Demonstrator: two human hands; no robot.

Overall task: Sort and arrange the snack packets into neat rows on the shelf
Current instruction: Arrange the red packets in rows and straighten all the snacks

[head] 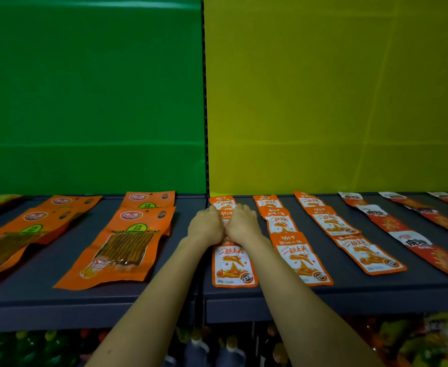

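Note:
Small orange-and-white snack packets lie in rows running front to back on the dark grey shelf (349, 290). My left hand (206, 227) and my right hand (244, 223) sit side by side on the middle packet (226, 214) of the leftmost row, fingers bent down over it. A front packet (233, 266) lies just below my wrists, and a back packet (221, 202) peeks out beyond my fingers. Two more orange rows (294, 250) (349, 234) lie to the right. Whether my fingers pinch the packet is hidden.
Large orange packets (122, 247) (19, 234) lie on the left shelf section. Red-and-white packets (413, 237) form rows at the far right. Green and yellow back panels rise behind. Bottles (230, 350) stand on the lower shelf.

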